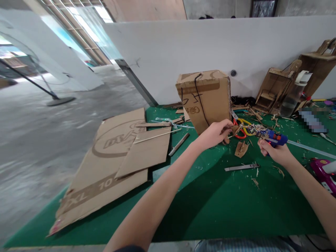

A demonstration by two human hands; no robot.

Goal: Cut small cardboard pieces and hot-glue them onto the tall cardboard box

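My right hand point(273, 149) is wrapped round the handle of a blue hot glue gun point(278, 138), and a long clear glue stick point(311, 148) trails from its back. The nozzle end, crusted with scraps, points left towards my left hand point(219, 133). Between the fingers of that hand is a small piece of cardboard point(235, 130). Just behind it stands a tall cardboard box point(206, 101) with a black cord down its front. On the green table below lie a cardboard scrap point(241, 149) and a utility knife point(242, 167).
Red-handled scissors point(240, 128) and a yellow-handled tool point(245, 122) lie behind the glue gun. Flat cardboard sheets point(105, 147) cover the table's left side. A water bottle point(294, 94), a phone point(313, 120) and cardboard models point(275, 87) stand or lie at the right. A white partition point(157, 52) closes the back.
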